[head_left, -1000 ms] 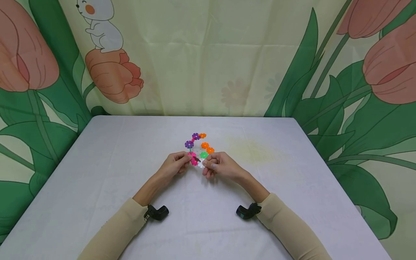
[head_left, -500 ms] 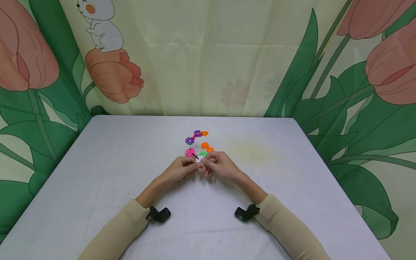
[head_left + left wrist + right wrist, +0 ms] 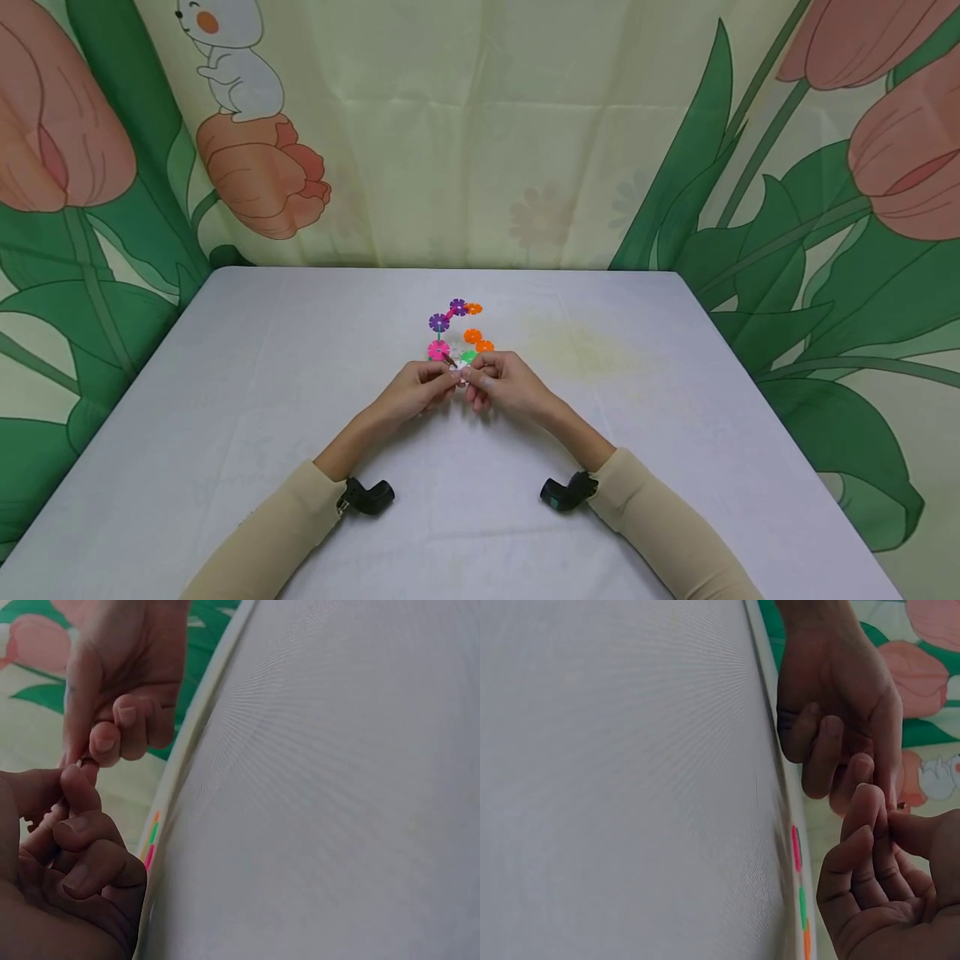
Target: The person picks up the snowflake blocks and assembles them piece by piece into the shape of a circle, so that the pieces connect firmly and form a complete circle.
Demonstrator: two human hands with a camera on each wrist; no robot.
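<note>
Pinching the white flower piece [image 3: 459, 365] with left grip [image 3: 415, 388] and right grip [image 3: 508, 382], over the bench [image 3: 480, 533] near the pink flower [image 3: 438, 350]. Probably light, stiffish, kinda slick; best held by its edges.

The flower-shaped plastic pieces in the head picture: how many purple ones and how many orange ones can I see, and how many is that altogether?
Purple flower-shaped plastic discs: 2
Orange flower-shaped plastic discs: 3
Total: 5
</note>
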